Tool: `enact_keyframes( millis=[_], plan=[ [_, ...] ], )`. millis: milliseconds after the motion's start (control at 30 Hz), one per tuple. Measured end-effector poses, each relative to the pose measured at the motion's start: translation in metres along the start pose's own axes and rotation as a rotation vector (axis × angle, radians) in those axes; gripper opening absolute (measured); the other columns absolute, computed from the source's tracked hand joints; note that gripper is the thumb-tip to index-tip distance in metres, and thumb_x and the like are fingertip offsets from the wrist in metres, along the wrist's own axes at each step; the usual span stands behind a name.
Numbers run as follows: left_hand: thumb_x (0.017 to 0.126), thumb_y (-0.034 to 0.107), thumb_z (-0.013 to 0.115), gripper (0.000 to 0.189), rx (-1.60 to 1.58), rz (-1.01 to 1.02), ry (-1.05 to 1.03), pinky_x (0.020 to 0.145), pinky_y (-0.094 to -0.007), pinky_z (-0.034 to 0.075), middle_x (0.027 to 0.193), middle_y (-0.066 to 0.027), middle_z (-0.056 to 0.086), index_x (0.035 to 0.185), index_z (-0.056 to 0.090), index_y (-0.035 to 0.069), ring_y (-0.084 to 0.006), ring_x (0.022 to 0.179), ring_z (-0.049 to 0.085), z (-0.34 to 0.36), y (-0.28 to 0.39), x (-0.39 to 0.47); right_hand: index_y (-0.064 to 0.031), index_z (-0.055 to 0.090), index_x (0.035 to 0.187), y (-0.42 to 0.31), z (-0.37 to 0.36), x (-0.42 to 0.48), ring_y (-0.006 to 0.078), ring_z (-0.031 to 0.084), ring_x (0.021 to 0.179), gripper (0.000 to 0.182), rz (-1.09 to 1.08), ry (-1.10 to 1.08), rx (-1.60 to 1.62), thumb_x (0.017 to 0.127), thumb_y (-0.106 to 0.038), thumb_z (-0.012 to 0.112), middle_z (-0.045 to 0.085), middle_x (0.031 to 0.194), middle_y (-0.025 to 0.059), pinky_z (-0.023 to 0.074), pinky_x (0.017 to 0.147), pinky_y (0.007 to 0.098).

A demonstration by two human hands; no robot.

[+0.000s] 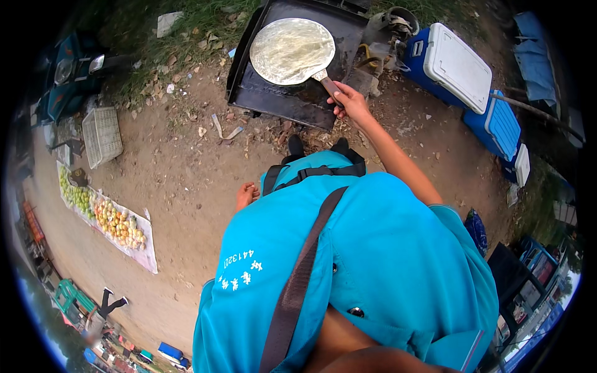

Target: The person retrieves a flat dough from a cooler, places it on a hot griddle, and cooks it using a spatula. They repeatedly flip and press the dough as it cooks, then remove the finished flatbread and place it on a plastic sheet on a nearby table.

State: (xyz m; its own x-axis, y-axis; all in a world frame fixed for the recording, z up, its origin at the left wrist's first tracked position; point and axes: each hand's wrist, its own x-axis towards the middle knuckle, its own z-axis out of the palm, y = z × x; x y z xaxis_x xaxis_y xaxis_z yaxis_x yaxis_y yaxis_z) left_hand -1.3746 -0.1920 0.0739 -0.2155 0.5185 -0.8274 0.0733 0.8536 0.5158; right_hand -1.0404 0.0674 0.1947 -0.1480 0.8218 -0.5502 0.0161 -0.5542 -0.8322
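My right hand [350,103] is closed around the dark handle of a round, flat metal peel [293,51]. A pale, thin film or residue seems to cover the disc, though its nature is unclear. The disc is over a black, raised-edge metal griddle [280,100]; whether they touch cannot be told. My left hand [247,193] hangs beside my blue shirt, fingers loosely curled, with nothing visible in it.
Blue cool boxes [459,67] with white and blue lids stand right of the griddle, near a bucket [402,19]. Fruit [119,224] lies on a ground sheet at left, below a plastic crate [102,137]. A person [105,314] walks farther off.
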Motion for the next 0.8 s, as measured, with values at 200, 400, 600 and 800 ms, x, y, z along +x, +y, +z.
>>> enact_keyframes(
  millis=[200, 400, 600, 800],
  plan=[
    [0.087, 0.019, 0.048, 0.033, -0.065, -0.038, 0.021, 0.066, -0.0305, 0.046, 0.096, -0.0078, 0.058, 0.117, 0.047, 0.005, -0.0176, 0.082, 0.057, 0.000, 0.007, 0.000, -0.0052, 0.042, 0.125, 0.003, -0.004, 0.002, 0.0065, 0.048, 0.052, 0.038, 0.024, -0.021, -0.001, 0.088, -0.016, 0.046, 0.060, 0.083, 0.0048, 0.0385, 0.043, 0.0197],
    [0.088, 0.019, 0.047, 0.032, 0.021, -0.075, 0.039, 0.067, -0.0312, 0.046, 0.096, -0.0078, 0.059, 0.116, 0.048, 0.004, -0.0176, 0.082, 0.058, 0.007, 0.021, -0.013, 0.0010, 0.047, 0.116, -0.016, 0.024, 0.038, 0.0045, 0.046, 0.053, 0.035, -0.035, -0.021, 0.033, 0.089, -0.021, 0.048, 0.059, 0.082, 0.0036, 0.0365, 0.043, 0.0178],
    [0.088, 0.019, 0.047, 0.032, -0.015, -0.028, 0.059, 0.068, -0.0311, 0.046, 0.096, -0.0091, 0.059, 0.116, 0.048, 0.004, -0.0184, 0.081, 0.058, 0.009, 0.015, -0.016, -0.0032, 0.046, 0.117, -0.008, 0.022, 0.046, 0.0038, 0.043, 0.054, 0.034, -0.023, -0.118, 0.286, 0.089, -0.021, 0.050, 0.058, 0.084, 0.0032, 0.0364, 0.044, 0.0168],
    [0.086, 0.018, 0.049, 0.032, -0.037, -0.028, 0.023, 0.063, -0.0303, 0.045, 0.095, -0.0089, 0.059, 0.115, 0.048, 0.005, -0.0178, 0.081, 0.058, 0.004, -0.003, -0.006, -0.0033, 0.044, 0.120, 0.000, 0.007, 0.026, 0.0045, 0.044, 0.055, 0.037, -0.091, -0.100, 0.492, 0.088, -0.020, 0.052, 0.059, 0.085, 0.0043, 0.0363, 0.045, 0.0166]
  ],
)
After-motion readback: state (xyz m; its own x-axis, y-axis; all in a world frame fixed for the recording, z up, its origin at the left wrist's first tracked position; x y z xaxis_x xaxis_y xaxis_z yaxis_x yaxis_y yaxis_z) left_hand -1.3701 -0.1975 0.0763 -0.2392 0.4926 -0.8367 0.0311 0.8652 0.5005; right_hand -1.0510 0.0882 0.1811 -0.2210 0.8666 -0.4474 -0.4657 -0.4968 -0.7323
